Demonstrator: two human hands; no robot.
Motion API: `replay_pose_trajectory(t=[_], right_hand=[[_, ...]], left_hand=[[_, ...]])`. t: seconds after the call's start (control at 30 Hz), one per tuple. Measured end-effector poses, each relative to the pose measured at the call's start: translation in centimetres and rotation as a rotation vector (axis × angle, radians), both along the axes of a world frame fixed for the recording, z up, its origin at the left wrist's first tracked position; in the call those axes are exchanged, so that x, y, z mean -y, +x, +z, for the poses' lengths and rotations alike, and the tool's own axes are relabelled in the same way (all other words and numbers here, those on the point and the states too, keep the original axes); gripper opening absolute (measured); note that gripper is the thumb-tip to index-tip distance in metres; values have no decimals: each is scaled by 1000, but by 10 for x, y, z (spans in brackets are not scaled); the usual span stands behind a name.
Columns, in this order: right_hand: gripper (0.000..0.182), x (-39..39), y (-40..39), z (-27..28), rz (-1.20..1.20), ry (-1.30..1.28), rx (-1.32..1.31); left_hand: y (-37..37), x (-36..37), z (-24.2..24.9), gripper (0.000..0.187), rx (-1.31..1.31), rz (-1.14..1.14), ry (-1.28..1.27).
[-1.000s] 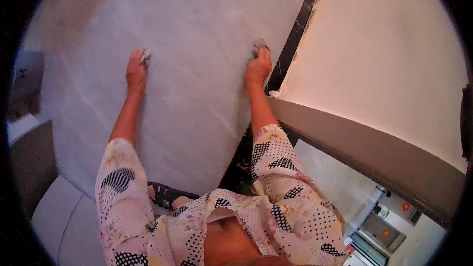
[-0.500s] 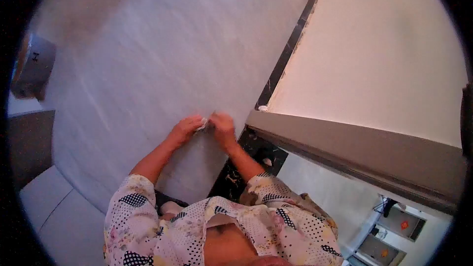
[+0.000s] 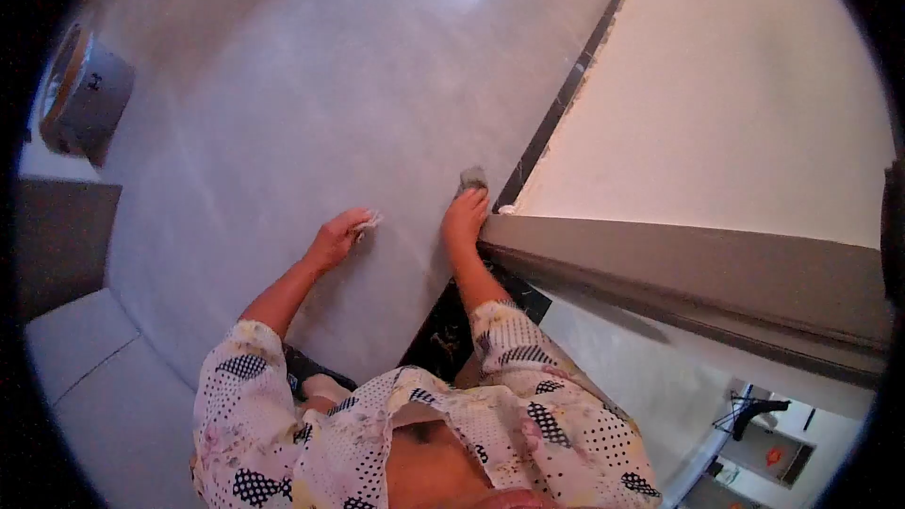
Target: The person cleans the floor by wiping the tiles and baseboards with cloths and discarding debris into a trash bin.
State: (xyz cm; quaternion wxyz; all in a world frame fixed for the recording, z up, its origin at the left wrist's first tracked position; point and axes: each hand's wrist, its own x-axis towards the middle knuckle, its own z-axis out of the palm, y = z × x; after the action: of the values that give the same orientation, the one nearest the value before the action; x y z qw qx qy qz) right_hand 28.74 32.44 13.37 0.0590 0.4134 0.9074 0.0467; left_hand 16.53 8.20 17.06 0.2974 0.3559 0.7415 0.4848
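Observation:
My left hand [image 3: 337, 237] is closed on a crumpled whitish scrap [image 3: 368, 221], held above the grey marbled floor [image 3: 283, 132]. Farther right, my right hand [image 3: 466, 214] grips a grey-green cloth [image 3: 472, 178] close to the corner where the black skirting strip [image 3: 556, 104] meets the door frame [image 3: 603, 236]. A small white lump [image 3: 507, 210] lies at that corner, just right of my right hand.
The white wall [image 3: 735, 94] rises at the right. A black stone threshold [image 3: 443, 330] crosses the floor below my right arm. At the left stands a grey container with a brown rim [image 3: 94, 90]. Shelves [image 3: 768, 452] show at the lower right.
My hands were close together and have moved apart. My right hand has gone right and forward to the corner with the cloth, now plainly visible; my left hand has shifted slightly left.

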Motion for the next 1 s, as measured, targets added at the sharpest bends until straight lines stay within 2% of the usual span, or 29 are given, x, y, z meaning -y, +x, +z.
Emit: replay_pose_trajectory(t=[0.07, 0.17, 0.27, 0.3, 0.37, 0.4, 0.43, 0.47, 0.5, 0.53, 0.6, 0.63, 0.7, 0.8, 0.83, 0.9, 0.93, 0.97, 1.0], right_hand=[[44, 44, 41, -7, 165, 41, -107], [41, 99, 67, -16, 489, 2, -185], [39, 130, 44, 19, 591, -788, -503], [41, 130, 35, 22, 634, -738, -580], [39, 103, -11, 55, 456, -771, -629], [38, 77, -34, 46, 582, -540, -827], [36, 47, -66, 37, 606, -401, -895], [33, 28, -89, 57, 381, -621, -826], [36, -1, -117, 30, 482, -455, -931], [33, -2, -146, 53, 530, -418, -974], [31, -8, -200, 24, 621, -487, -869], [34, -7, -224, 1, 657, -453, -793], [39, 51, -275, -9, 760, -366, -651], [38, 136, -305, -11, 1076, -504, -599], [30, 156, -306, -19, 1310, -569, -686], [27, 180, -258, -25, 1379, -918, -522], [26, 194, -231, 4, 1337, -1241, -423], [26, 208, -209, -7, 1272, -1223, -99], [28, 219, -167, -2, 1453, -1269, -2]], left_hand=[[5, 6, -8, 39, -47, 12, 38], [0, 1, 4, 39, -151, 30, 72], [-7, 3, 24, 39, -98, 57, 23], [-10, 11, 25, 40, -106, 76, 28], [-22, 29, 31, 40, -57, 178, -6], [-31, 43, 41, 41, -1, 267, -51], [-47, 59, 38, 40, 132, 393, -19], [-56, 76, 38, 40, 266, 514, 13], [-61, 94, 48, 40, 214, 645, -85], [-65, 114, 61, 39, 159, 778, -178], [-57, 164, 83, 39, 110, 914, -136], [-54, 178, 90, 40, 82, 884, -231], [-49, 241, 140, 40, 50, 852, -391], [10, 303, 189, 41, 13, 964, -555], [34, 317, 207, 42, -3, 1017, -596], [105, 316, 216, 43, 173, 1236, -572], [124, 322, 212, 43, 267, 1335, -534], [137, 326, 208, 43, 256, 1295, -544], [155, 342, 194, 42, 231, 1243, -548]])
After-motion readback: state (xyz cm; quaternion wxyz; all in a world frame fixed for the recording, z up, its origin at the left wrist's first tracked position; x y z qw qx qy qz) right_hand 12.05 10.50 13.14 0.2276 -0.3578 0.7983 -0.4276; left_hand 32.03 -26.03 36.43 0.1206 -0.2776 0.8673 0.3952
